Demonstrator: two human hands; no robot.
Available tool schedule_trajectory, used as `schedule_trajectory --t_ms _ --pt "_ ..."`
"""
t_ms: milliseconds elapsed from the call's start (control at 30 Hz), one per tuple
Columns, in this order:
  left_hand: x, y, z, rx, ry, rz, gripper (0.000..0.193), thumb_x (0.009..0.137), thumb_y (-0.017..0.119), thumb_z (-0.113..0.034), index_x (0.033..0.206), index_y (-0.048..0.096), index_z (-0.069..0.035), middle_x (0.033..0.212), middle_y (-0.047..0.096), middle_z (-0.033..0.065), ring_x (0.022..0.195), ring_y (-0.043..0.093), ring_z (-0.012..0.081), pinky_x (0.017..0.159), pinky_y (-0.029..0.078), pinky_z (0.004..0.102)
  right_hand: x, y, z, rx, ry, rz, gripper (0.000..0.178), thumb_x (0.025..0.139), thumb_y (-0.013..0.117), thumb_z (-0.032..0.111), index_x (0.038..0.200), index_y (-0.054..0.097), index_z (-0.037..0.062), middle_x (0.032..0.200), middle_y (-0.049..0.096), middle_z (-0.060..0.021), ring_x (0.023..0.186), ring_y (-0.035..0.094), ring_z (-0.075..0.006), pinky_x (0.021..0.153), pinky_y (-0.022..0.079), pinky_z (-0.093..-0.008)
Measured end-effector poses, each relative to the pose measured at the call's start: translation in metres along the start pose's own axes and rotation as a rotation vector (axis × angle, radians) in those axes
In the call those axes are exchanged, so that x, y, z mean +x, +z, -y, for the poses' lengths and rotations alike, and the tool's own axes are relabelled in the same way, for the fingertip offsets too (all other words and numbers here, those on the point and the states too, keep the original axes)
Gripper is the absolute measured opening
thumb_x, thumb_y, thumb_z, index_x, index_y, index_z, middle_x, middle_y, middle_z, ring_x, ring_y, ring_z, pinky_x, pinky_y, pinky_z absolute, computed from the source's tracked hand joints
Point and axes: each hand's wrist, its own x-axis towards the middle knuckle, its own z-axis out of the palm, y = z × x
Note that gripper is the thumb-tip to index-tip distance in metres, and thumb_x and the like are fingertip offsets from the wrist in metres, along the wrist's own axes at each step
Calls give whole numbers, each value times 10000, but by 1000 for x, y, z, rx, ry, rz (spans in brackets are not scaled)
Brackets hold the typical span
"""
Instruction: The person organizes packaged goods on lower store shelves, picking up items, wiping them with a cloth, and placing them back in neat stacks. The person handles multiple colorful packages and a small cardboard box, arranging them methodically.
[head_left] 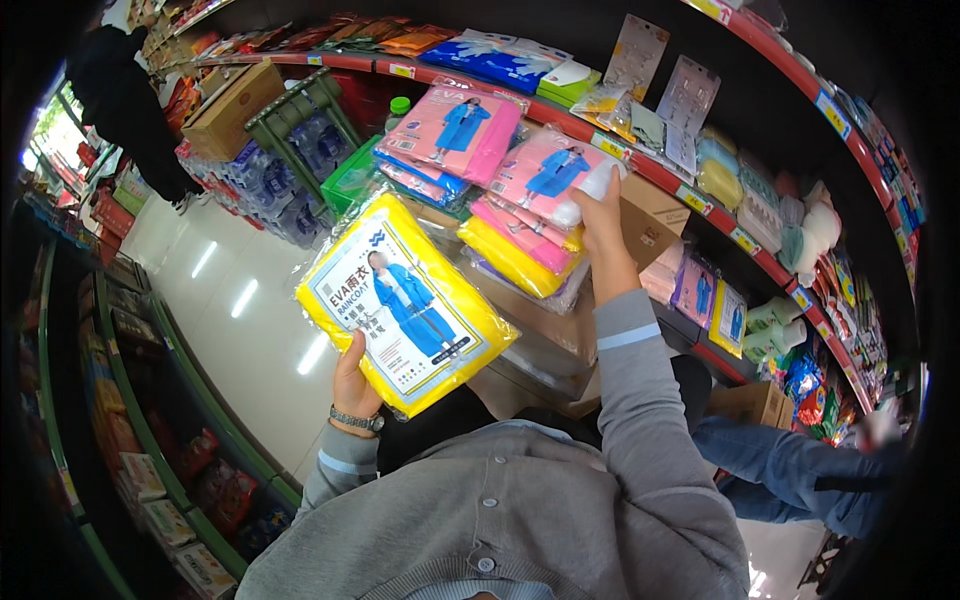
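A yellow packaged raincoat point(420, 310) in clear plastic is gripped at its lower left edge by my left hand point(356, 382), the thumb lying over its front. The printed side, with a figure in a blue coat, faces up. My right hand point(603, 215) is closed on the right edge of a pink packaged raincoat point(540, 178) at the top of a pile; its fingers are partly hidden. Under that lie more pink packs and a yellow pack point(510, 258). Another pink packaged raincoat point(447, 125) rests on blue packs to the left.
Cardboard boxes point(645, 225) stand beside and below the pile. A red-edged shelf point(740, 238) with mixed goods curves along the right. Bottled water packs point(270, 195) and a green crate point(350, 180) stand at the far left. A person in jeans point(790, 465) is close at right.
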Motion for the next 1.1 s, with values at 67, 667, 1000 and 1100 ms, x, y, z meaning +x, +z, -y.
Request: schedule_trajectory --t_ms 67,667,1000,1100 --pt "10 -11 3 7 -18 21 449 976 527 -210 1370 411 -29 1340 535 128 1195 552 279 1011 453 423 -5 -7 4 37 27 28 759 724 640 -119 1417 415 94 1303 493 -140 1108 542 -237 868 493 -329" --pt "21 -46 2 -90 -108 165 482 983 509 -243 1393 375 -28 1368 505 149 1221 525 325 1032 427 477 48 130 26 65 215 340 555 862 679 77 1369 454 81 1156 590 -118 1036 575 -197 867 488 -311" --pt "17 -56 -2 -129 -106 178 487 979 518 -231 1395 376 -20 1369 508 150 1225 524 325 1027 429 490 5 -20 39 -374 -1 163 448 919 605 216 1292 494 -5 1071 610 -87 918 596 -160 788 489 -290" --pt "18 -54 -4 -104 -119 207 493 985 506 -237 1406 359 -26 1383 496 148 1231 519 326 1031 425 493 -18 -72 11 -430 12 7 406 904 609 180 1242 527 -30 1033 625 -95 893 595 -149 736 499 -278"
